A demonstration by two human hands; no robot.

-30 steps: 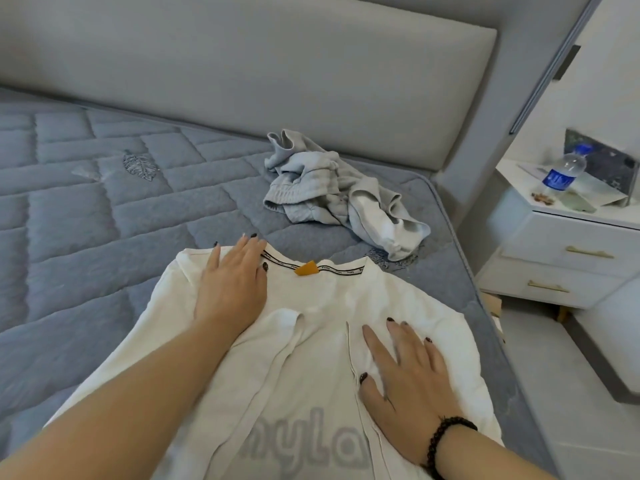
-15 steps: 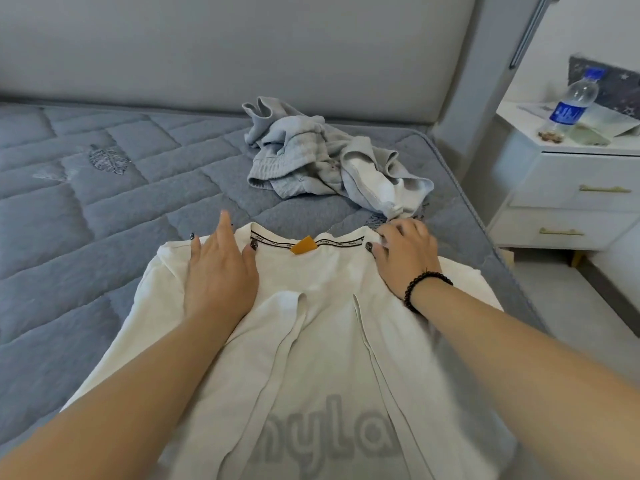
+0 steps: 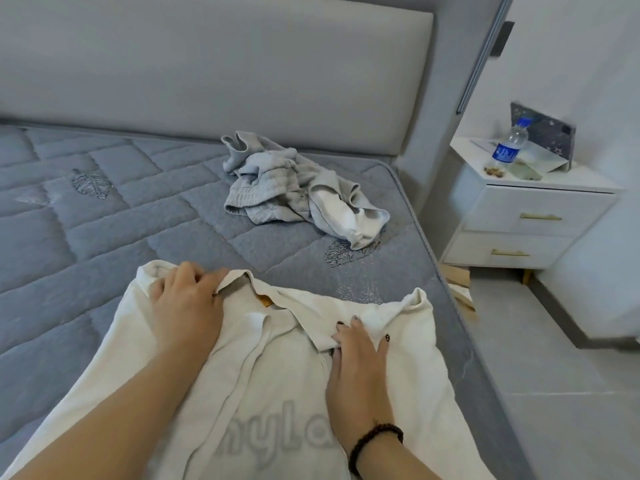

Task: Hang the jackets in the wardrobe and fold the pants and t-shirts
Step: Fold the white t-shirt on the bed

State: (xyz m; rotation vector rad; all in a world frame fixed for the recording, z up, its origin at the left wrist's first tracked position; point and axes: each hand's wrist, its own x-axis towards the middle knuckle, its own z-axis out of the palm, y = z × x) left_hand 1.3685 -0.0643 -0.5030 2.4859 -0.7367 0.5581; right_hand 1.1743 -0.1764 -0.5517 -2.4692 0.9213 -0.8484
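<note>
A white t-shirt (image 3: 277, 382) with grey letters lies on the bed, both sleeves folded inward. My left hand (image 3: 188, 303) grips its top left shoulder edge beside the collar, fingers curled round the cloth. My right hand (image 3: 356, 358) pinches a fold of the cloth near the collar's right side. The top of the shirt is bunched and pulled toward me, and an orange label shows at the neck. A crumpled pair of grey pants (image 3: 298, 192) lies farther back on the mattress, apart from both hands.
The grey quilted mattress (image 3: 86, 220) meets a padded headboard (image 3: 214, 64) at the back. Its right edge drops to a tiled floor (image 3: 554, 393). A white nightstand (image 3: 526, 216) holds a water bottle (image 3: 509, 147).
Both hands went from lying flat on the shirt to taking hold of its top edge. The collar end has been drawn back toward me and now lies bunched.
</note>
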